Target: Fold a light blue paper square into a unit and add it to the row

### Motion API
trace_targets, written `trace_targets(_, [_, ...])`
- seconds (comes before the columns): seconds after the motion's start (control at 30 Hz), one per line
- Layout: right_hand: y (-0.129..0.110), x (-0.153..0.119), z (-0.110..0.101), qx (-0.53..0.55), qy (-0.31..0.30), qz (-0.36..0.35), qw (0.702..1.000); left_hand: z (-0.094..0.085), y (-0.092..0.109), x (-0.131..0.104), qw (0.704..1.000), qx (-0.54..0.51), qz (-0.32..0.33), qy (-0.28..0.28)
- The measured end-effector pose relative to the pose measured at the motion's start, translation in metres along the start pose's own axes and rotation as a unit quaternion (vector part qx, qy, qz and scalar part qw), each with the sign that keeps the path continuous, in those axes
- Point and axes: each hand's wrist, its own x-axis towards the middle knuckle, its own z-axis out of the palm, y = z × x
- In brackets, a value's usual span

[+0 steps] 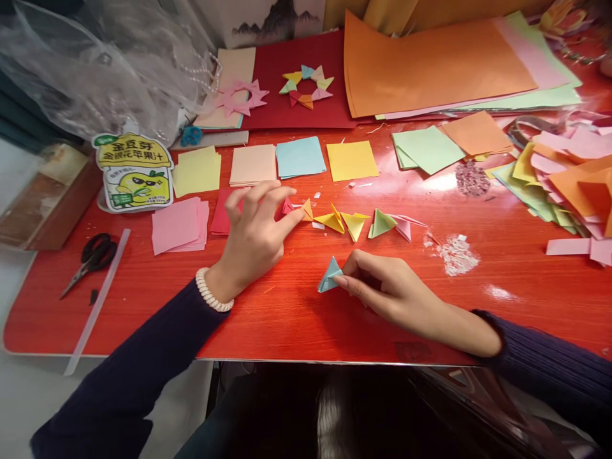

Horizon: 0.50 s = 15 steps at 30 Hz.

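Note:
My right hand (389,287) pinches a light blue folded paper piece (329,278) between thumb and fingertips, just above the red table. My left hand (258,229) is over the table with its fingers apart. Its thumb tip reaches an orange folded piece (306,209); whether it presses on it I cannot tell. A red folded piece (287,206) shows partly beside that thumb. To the right, in a row, lie a golden yellow folded piece (331,220), a paler yellow one (354,224), a green one (382,223) and a pink one (403,227).
Stacks of paper squares, among them a blue stack (300,157), line the back. Behind are a pink paper ring (242,97) and a multicoloured ring (306,87). Scissors (93,260) and a clear strip (98,303) lie left. Loose paper (586,185) is heaped right, near white scraps (454,254).

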Motion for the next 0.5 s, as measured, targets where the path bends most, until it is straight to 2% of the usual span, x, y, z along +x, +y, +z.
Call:
trace_targets(0.13, [0.002, 0.001, 0.001, -0.002, 0.005, -0.007, 1.000, 0.003, 0.006, 0.000, 0.999, -0.026, 0.024, 0.031])
trace_targets(0.3, [0.004, 0.002, 0.004, 0.010, 0.004, -0.019, 1.000, 0.014, 0.021, 0.008, 0.994, -0.047, 0.090, -0.044])
trace_targets(0.37, [0.004, 0.002, 0.004, 0.023, 0.002, -0.032, 0.999, 0.017, 0.027, 0.013, 0.993, -0.023, 0.110, -0.039])
trace_targets(0.5, [0.003, 0.001, 0.003, 0.028, -0.002, -0.064, 0.998, 0.020, 0.036, 0.022, 0.995, -0.003, 0.100, -0.025])
